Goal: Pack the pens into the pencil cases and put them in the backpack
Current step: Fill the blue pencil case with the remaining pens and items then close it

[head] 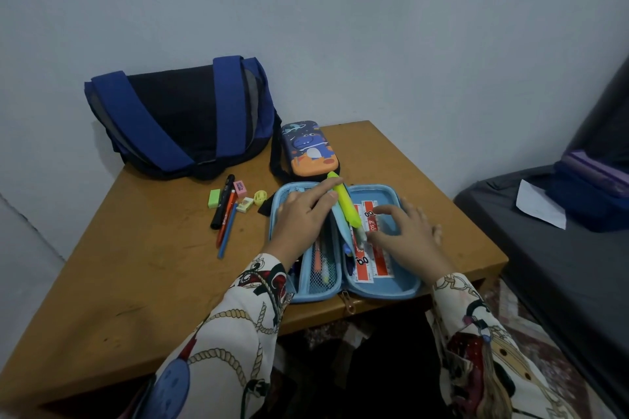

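Observation:
A light blue pencil case (384, 286) lies open on the wooden table (143, 282), with pens under its left mesh pocket and red-and-white rulers in its right half. My left hand (303, 211) rests over the left half, its index finger and thumb on a yellow highlighter (345, 201) at the middle divider. My right hand (408, 231) hovers over the rulers with fingers spread, fingertips beside the highlighter's lower end. A dinosaur-print pencil case (309, 148) lies shut behind. The blue and black backpack (177, 116) sits at the table's far left corner.
Left of the open case lie loose pens (224, 214), a green eraser (214, 198), a pink eraser (240, 188), a small box (245, 205) and a yellow sharpener (260, 197). A dark bed (544, 248) with white paper stands to the right.

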The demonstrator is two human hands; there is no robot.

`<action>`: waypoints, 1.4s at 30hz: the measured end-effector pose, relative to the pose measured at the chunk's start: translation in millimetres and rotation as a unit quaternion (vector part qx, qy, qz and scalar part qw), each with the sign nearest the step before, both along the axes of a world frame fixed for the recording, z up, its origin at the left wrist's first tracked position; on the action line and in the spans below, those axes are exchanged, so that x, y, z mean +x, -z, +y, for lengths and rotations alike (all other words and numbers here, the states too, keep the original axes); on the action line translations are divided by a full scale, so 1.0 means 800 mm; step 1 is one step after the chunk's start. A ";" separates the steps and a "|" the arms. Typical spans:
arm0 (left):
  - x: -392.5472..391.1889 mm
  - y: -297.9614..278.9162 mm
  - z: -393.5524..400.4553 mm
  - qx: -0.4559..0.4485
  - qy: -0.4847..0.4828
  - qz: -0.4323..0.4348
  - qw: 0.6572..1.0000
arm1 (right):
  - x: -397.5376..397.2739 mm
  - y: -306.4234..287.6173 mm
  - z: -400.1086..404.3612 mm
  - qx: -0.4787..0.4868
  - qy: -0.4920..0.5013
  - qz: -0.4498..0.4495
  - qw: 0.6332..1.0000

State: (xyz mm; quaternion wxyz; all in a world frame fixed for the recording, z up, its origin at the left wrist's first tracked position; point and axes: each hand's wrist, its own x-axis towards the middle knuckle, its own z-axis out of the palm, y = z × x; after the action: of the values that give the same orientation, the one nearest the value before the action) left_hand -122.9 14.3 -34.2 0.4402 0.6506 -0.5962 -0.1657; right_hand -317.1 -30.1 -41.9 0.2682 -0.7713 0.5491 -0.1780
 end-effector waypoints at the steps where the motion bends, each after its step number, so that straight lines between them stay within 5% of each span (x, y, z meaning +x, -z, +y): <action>1: 0.000 0.001 0.000 0.000 0.000 0.000 1.000 | 0.000 -0.001 0.000 0.002 -0.003 0.010 1.000; 11: 0.000 0.003 0.000 -0.015 -0.001 -0.007 1.000 | 0.001 0.004 -0.004 -0.001 -0.007 0.022 1.000; 25: -0.005 0.004 0.005 -0.035 0.011 -0.044 0.998 | -0.007 0.013 0.001 0.009 0.048 -0.214 0.976; 42: -0.007 0.000 0.004 0.048 0.049 -0.211 0.975 | -0.005 -0.009 -0.020 0.043 0.067 -0.112 0.991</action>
State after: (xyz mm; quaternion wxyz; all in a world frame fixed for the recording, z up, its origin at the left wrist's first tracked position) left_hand -128.3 17.8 -34.3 0.2640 0.6614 -0.6981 -0.0748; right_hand -320.8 -45.9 -34.7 0.3487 -0.6957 0.5731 -0.2567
